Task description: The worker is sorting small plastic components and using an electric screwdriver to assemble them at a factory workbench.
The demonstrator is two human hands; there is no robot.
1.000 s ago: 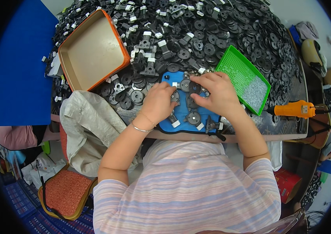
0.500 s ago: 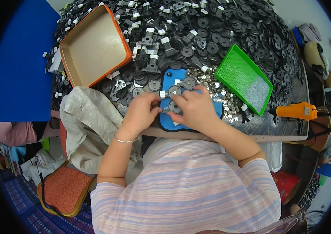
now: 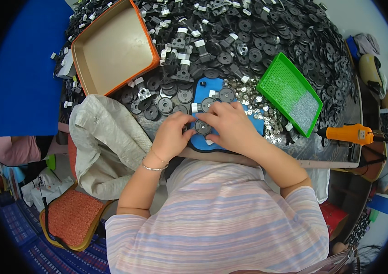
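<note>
Between my two hands lies a round black plastic disc (image 3: 202,127) with a small metal piece at its centre, over a blue mat (image 3: 201,95). My left hand (image 3: 173,132) pinches its left edge with thumb and fingertips. From the right, my right hand (image 3: 230,127) is closed on the same disc, index finger on top and thumb below. Just beyond them, a black part with a white block (image 3: 196,108) sits on the mat, its disc end partly hidden by my right fingers. Another black disc (image 3: 226,95) lies at the mat's upper right.
Small silver metal pieces (image 3: 253,98) spread right of the mat, beside a green tray (image 3: 290,94) of tiny clear bits. An orange-rimmed tray (image 3: 156,58) stands far left. Black discs and parts heap across the back. An orange power screwdriver (image 3: 350,134) lies right; a pale sack (image 3: 105,141) hangs left.
My left fingertips have shifted up around the disc's left edge, and my right fingers have closed further over it. The whole view has shifted slightly.
</note>
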